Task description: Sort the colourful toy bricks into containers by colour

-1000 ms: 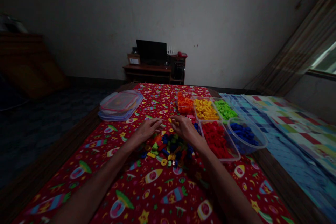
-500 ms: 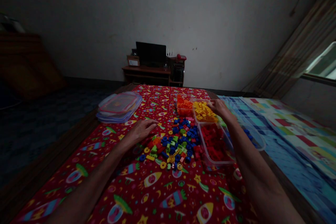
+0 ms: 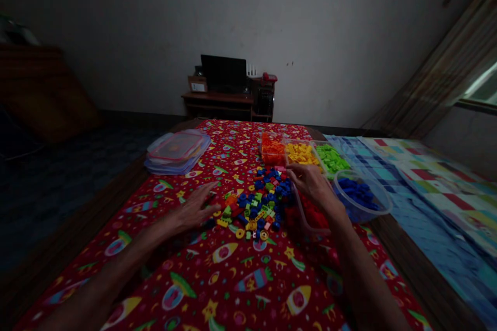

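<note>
A heap of mixed toy building bricks [image 3: 258, 212] lies loose on the red patterned cloth [image 3: 248, 269]. My left hand [image 3: 196, 209] hovers by the heap's left edge, fingers spread and empty. My right hand [image 3: 310, 183] is above the far left corner of a clear box of red bricks [image 3: 314, 214], near the heap's right side. Its fingers are bent with a gap at the tips, and I see no brick in them. Behind it stand boxes of orange bricks [image 3: 273, 151], yellow bricks [image 3: 301, 153] and green bricks [image 3: 331, 158]. My right forearm hides part of the red box.
A round tub of blue bricks [image 3: 359, 194] stands at the right table edge. Stacked plastic lids [image 3: 178, 150] lie at the far left. Beyond the table are a desk with a monitor [image 3: 224, 73] and, to the right, a bed with a checked cover [image 3: 427, 181].
My right hand has come back from the yellow box toward the heap, uncovering the green box. My left hand has drawn slightly nearer to me, its fingers spread wider. The view has tilted slightly.
</note>
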A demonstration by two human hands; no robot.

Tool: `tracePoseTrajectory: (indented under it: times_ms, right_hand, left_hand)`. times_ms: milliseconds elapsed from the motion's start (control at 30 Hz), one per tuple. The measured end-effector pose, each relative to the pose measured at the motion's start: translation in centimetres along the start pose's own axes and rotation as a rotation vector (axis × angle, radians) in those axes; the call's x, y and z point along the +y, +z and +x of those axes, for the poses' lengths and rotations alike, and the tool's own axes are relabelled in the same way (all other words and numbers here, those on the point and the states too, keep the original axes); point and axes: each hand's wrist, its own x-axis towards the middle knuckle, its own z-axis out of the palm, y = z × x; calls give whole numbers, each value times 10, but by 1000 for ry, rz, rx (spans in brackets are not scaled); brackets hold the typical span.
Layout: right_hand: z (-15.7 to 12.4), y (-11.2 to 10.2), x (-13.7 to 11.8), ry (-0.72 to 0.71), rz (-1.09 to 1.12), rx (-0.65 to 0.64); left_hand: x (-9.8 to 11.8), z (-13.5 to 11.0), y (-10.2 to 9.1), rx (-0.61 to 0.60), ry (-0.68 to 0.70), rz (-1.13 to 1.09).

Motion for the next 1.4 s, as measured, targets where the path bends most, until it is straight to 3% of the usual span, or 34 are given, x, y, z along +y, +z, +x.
tracePoseTrajectory:
  times_ms: [67, 200, 300, 400, 600, 800, 933, 1033, 1133, 1200, 1400]
  right_hand:
    - [1, 4, -4, -15, -11, -6]
    - [6, 9, -6, -27, -31, -1]
    - [5, 11, -6, -38, -17, -28]
    - [1, 11, -6, -54, -50, -21]
    - [-4, 10, -6, -67, -76, -23]
    - [-5, 16, -7, -65, -113, -111]
    - [-11, 41, -13, -137, -107, -192]
    - [-16, 66, -21, -239, -109, -154]
    - [-19, 83, -26, -316, -153, -201]
    - [-21, 88, -26, -322, -156, -218]
    - [-27, 82, -19, -348, -46, -81]
  left_hand:
    - [-7, -22, 18, -34, 30, 26]
    - [7, -44, 56, 73, 155, 114]
    - [37, -34, 73, 105, 262, 125]
    - [66, -10, 77, 122, 281, 105]
    - [90, 44, 70, 170, 337, -33]
    - [80, 76, 37, 261, 325, -171]
    - [54, 81, 15, 225, 212, -70]
    - [37, 78, 6, 61, 143, -11]
    - [30, 73, 5, -51, 114, -16]
    - [32, 70, 7, -36, 87, -17]
    - [43, 66, 5, 22, 20, -170]
